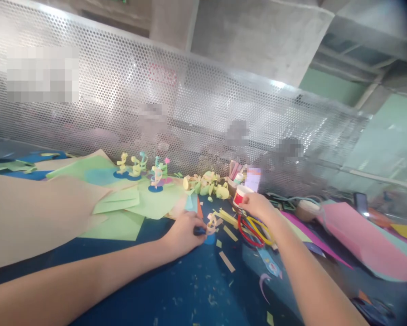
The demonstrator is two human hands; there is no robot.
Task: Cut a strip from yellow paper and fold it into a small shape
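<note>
My left hand [186, 232] is closed, its fingers curled around a small dark object [199, 231] whose kind I cannot make out. Right beside those fingertips stands a curled cream paper figure [211, 222] on a round blue base [209, 238]. My right hand [258, 206] has its fingers pinched together at the rim of a small red and white tub [239, 197]. Whether they grip the tub or something inside it is hidden. Below that wrist lie red-handled scissors [249, 237] and a yellow loop like a scissor handle [265, 230].
Several similar paper figures [157, 176] stand on the left-hand sheets [118, 226]. A heap of yellow-green paper pieces [206, 184] lies behind my hands. Paper scraps [227, 261] dot the blue table [176, 290]. Pink sheets [366, 240] and a phone [361, 203] are at right, a perforated screen [115, 90] behind.
</note>
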